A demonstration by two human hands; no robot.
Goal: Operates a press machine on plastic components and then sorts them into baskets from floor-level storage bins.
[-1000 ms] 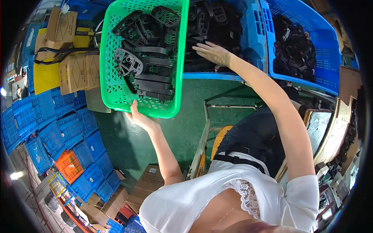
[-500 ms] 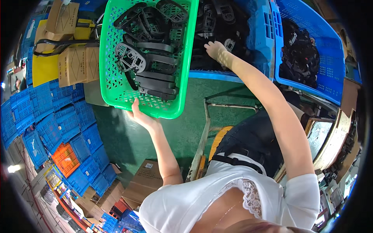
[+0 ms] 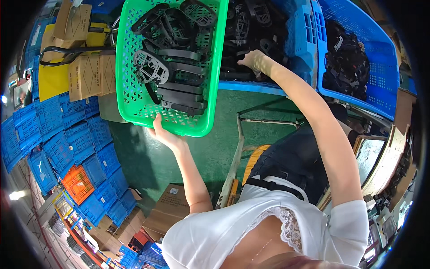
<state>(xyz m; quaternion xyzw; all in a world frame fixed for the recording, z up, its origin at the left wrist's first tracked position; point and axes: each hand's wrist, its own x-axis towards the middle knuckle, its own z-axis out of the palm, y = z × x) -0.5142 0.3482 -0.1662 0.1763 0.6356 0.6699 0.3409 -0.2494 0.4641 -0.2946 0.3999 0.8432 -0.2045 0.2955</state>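
A green plastic basket (image 3: 210,89) tilts in front of me, holding several black plastic parts, long and rounded like shells. One greyish latticed part (image 3: 152,66) lies on the left among them. My left hand (image 3: 166,134) is closed on the basket's near rim, thumb over the edge and fingers hidden beneath. To the right, my right hand (image 3: 256,61) reaches into a blue crate (image 3: 251,86) full of similar black parts (image 3: 242,24). Its fingers are curled down among the parts; whatever they grip is hidden.
Another blue crate (image 3: 380,67) with small black pieces stands at right. Cardboard boxes (image 3: 85,76) and stacked blue crates (image 3: 71,139), one orange crate (image 3: 77,184) among them, are at left. A metal-framed stool (image 3: 237,166) stands by my legs on the green floor.
My right hand has shifted slightly right and nearer to me inside the blue crate, its fingers turning downward. My left hand still holds the green basket, which has barely moved.
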